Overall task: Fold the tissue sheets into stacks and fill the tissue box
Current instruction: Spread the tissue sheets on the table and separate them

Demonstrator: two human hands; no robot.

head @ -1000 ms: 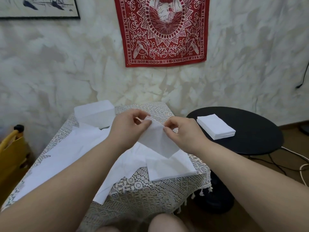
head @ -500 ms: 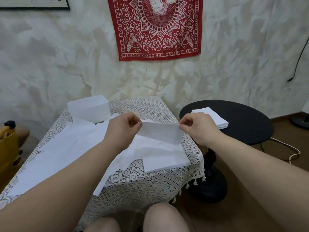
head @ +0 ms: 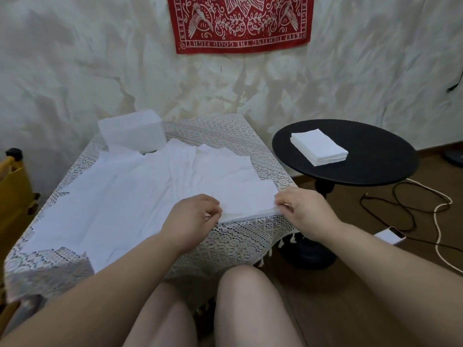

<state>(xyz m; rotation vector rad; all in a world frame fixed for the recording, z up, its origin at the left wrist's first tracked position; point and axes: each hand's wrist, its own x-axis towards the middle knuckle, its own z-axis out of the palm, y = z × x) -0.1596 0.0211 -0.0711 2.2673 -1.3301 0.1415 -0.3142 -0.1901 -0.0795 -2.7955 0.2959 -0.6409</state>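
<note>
Lowered from mid-air, the folded sheet [head: 246, 209] is now resting at frame centre on the small stack at the lace table's [head: 238, 244] near edge, left hand [head: 194, 216] and right hand [head: 304, 209] pinching its 2 ends. Next, I'd guess: squaring edges. Farther off, right of centre, a finished stack [head: 319, 146] is waiting; the tissue box [head: 131, 131] is sitting upper left.

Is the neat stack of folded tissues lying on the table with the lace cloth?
No, the stack of folded tissues lies on the round black side table, apart from the lace-covered table.
</note>
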